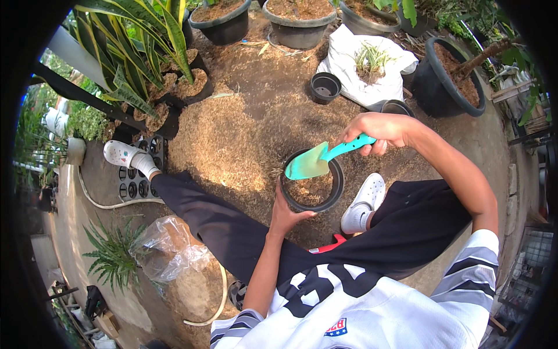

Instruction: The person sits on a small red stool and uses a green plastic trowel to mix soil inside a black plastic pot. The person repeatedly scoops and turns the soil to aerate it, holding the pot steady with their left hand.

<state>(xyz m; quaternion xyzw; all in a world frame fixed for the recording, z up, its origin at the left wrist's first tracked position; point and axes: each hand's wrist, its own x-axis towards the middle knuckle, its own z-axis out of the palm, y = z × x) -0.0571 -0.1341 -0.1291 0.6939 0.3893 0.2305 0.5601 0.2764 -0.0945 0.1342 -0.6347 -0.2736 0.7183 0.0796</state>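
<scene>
Between my legs, a round black plant pot with loose brown potting mix inside is held by my left hand, its thumb and fingers gripping the near left side. My right hand is closed around the handle of a turquoise garden trowel. The trowel's blade points left and lies over the pot's far left part, hiding some of the rim and mix. Whether the blade touches the rim I cannot tell. Loose brown mix covers the ground just beyond the pot.
A small black pot stands beside a white sack bearing a small striped plant. Large planters line the far side. Snake plants rise at far left. A clear plastic bag and red-handled tool lie nearer me.
</scene>
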